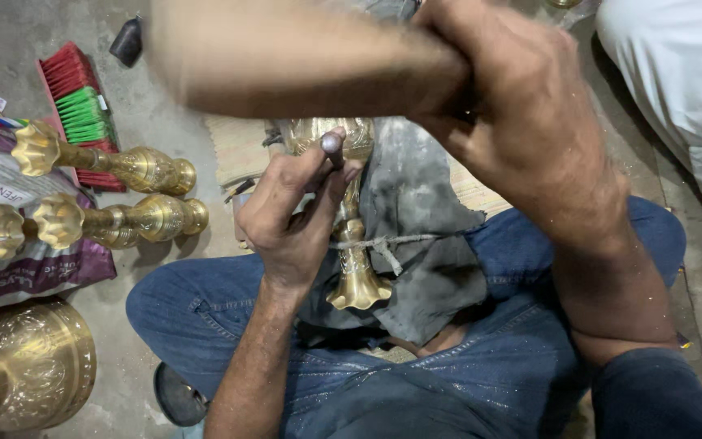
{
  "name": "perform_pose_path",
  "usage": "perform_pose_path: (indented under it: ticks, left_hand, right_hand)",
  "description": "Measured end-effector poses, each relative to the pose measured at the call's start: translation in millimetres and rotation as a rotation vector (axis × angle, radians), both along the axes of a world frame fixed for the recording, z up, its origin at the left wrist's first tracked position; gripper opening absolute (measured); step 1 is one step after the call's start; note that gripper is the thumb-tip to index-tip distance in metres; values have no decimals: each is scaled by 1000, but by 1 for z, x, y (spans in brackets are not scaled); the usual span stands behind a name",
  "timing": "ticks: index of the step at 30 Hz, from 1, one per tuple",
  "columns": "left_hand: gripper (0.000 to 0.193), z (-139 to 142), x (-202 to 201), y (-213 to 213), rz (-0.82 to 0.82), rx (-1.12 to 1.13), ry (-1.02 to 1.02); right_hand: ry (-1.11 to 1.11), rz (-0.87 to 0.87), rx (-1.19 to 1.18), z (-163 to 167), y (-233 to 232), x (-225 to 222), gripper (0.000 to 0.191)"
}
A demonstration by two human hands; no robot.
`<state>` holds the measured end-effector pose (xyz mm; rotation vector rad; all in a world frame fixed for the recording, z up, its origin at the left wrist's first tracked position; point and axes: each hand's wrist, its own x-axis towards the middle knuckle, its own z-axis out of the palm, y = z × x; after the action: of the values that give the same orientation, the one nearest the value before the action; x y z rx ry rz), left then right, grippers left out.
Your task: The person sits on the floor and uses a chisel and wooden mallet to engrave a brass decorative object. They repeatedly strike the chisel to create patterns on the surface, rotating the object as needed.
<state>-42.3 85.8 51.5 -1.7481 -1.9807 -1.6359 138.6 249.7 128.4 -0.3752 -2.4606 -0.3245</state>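
A blurred wooden mallet (302, 61) is gripped by the right hand (522, 106). A small punch (332, 146) is pinched by the left hand (290, 219) against the brass stand (357, 268), tied over a grey cloth (424, 244) on the lap.

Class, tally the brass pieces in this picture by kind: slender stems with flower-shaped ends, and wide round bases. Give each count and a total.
Slender brass stems with flower-shaped ends: 4, namely the upper floor stem, two lower floor stems lying together, and the stem being worked.
Wide round brass bases: 1.
Total: 5
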Motion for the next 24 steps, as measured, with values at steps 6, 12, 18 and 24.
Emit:
perform_pose_path:
  ticks: [6, 12, 18, 24]
  left_hand:
    - [37, 0, -1, -2, -2, -28, -4]
    - [38, 2, -1, -2, -11, -28, -20]
    - [36, 2, -1, -1, -2, -33, -19]
    - [35, 0, -3, -1, 5, -22, 4]
  right_hand:
    - [91, 108, -281, 4, -1, -1, 29]
    - [50, -38, -87, 14, -6, -6, 29]
    - [31, -55, -16, 18, -7, -8, 30]
    - [9, -63, 40, 19, -6, -8, 30]
